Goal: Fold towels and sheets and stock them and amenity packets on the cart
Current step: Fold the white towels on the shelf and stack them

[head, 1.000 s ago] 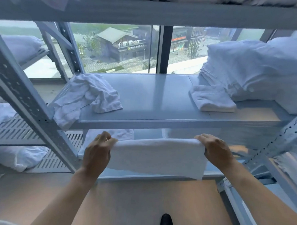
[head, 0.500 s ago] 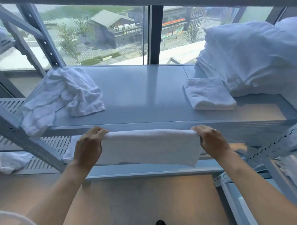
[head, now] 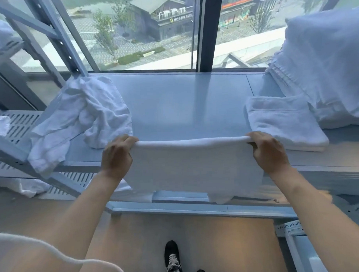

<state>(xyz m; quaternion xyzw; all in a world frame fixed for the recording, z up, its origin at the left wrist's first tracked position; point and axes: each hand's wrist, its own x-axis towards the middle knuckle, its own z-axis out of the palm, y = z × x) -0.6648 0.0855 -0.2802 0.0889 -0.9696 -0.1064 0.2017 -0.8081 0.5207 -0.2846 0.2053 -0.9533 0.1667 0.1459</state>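
Both hands point(head: 192, 153) on unlabelled white towel point(head: 194, 166)

A towel point(head: 194, 166) hangs in front of the shelf point(head: 183, 103), with the left hand point(head: 116, 158) at its left end and the right hand point(head: 269, 153) at its right end. On the shelf, a crumpled cloth point(head: 82, 119) lies at the left, a folded towel point(head: 284, 122) at the right, and a tall pile of linen point(head: 325, 69) behind that towel. The window point(head: 140, 31) is behind the shelf.

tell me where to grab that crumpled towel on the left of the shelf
Probably take the crumpled towel by the corner that hangs over the shelf's front-left edge, coming from the front. That flap droops free, while the rest lies bunched with no clear edge.
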